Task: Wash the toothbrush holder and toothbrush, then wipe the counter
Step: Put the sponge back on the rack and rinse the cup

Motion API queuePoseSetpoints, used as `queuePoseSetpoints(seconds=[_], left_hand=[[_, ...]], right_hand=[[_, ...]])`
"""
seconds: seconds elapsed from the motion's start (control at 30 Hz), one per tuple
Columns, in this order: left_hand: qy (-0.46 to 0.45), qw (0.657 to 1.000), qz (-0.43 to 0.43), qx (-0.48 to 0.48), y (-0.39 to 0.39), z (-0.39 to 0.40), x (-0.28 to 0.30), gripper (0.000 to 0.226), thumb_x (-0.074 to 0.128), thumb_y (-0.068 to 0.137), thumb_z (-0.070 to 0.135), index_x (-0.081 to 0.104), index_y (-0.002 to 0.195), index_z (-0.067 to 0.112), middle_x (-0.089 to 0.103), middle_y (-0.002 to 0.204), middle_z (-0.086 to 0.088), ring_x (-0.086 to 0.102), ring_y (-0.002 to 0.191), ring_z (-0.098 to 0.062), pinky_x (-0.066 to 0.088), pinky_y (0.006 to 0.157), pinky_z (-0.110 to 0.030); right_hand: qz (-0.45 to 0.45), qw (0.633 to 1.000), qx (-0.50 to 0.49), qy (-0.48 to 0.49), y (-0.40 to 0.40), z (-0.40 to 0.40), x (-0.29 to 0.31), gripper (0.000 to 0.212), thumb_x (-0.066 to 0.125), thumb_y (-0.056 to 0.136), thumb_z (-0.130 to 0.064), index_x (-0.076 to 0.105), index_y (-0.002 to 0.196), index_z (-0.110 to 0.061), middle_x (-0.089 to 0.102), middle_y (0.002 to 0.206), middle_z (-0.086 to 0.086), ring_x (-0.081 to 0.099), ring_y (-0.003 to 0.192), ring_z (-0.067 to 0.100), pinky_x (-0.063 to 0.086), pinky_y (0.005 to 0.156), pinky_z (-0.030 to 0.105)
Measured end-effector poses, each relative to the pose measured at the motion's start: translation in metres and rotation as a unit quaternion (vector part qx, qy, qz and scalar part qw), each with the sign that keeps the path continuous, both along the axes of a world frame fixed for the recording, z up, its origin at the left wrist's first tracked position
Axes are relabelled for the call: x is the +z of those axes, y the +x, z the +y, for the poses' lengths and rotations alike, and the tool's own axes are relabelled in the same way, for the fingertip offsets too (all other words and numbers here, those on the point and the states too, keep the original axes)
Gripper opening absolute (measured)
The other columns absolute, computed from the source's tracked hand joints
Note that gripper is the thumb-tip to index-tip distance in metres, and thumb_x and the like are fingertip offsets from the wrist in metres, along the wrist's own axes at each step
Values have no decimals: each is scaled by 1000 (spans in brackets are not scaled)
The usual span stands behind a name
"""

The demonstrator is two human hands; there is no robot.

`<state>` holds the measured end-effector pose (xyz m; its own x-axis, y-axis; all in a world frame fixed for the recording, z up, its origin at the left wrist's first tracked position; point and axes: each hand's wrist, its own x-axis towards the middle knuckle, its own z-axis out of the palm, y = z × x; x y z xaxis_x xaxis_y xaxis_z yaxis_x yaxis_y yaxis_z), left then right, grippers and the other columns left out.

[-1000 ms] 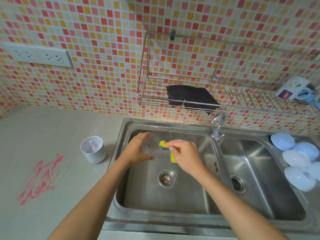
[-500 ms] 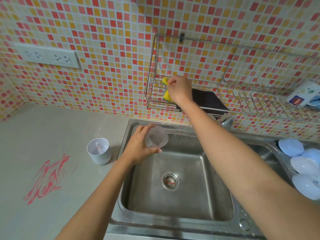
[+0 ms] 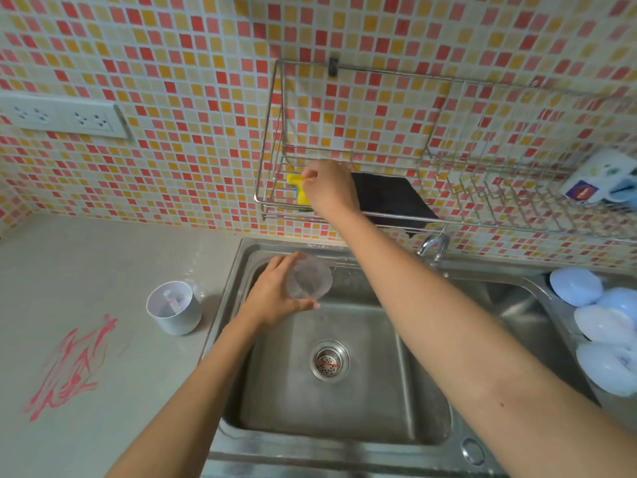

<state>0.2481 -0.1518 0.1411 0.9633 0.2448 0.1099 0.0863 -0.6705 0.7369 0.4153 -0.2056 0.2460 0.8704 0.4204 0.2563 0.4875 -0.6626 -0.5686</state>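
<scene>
While left hand point(image 3: 272, 298) grips clear cup point(image 3: 308, 279) (over basin), right hand point(image 3: 327, 188) pinches sponge point(image 3: 298, 189).

Brushed steel sink point(image 3: 344, 408); translucent plastic cup point(image 3: 308, 277)

Wire rack point(image 3: 448, 188) hangs on mosaic tile wall point(image 3: 193, 81). Yellow sponge point(image 3: 297, 188) at the rack's left end, dark cloth point(image 3: 393, 198) beside it, mug point(image 3: 599, 181) lying at right end. White socket plate point(image 3: 62, 115) on wall at left. Double steel sink point(image 3: 344, 391), drain strainer point(image 3: 329, 360) in left basin, faucet point(image 3: 432, 244) behind the divider. Pale blue bowls point(image 3: 599, 319) upside down at sink's right edge.
</scene>
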Motion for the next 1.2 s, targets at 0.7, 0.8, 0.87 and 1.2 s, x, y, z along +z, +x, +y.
queuePoseSetpoints(seconds=[0.7,0.8,0.87,1.2], left_hand=[[-34,995,53,-79,121,-141,-24,83,87,66,27,42,135,21,54,125,2,52,113,-16,39,89,-23],[-36,995,58,-68,130,-147,-28,77,88,65,35,44,128,28,56,121,8,56,109,-14,45,87,-28],[-41,995,74,-57,134,-149,-31,74,89,62,39,46,122,28,59,118,8,59,106,-16,49,87,-31],[-52,993,78,65,133,-160,-41,73,86,67,42,47,125,23,62,109,4,60,101,-19,44,84,-27]], right_hand=[[259,959,-116,-8,55,-282,-192,71,58,92,-16,19,151,-19,45,145,8,48,126,31,39,94,30],[194,978,-23,-77,64,-284,-208,62,58,88,-10,31,144,-18,33,151,8,32,138,31,27,110,39],[143,982,15,-123,67,-284,-215,60,59,86,-9,35,141,-17,31,152,6,21,143,29,14,115,45],[87,975,34,-203,72,-280,-233,60,59,82,-10,37,138,-15,29,150,5,8,145,25,10,117,47]])
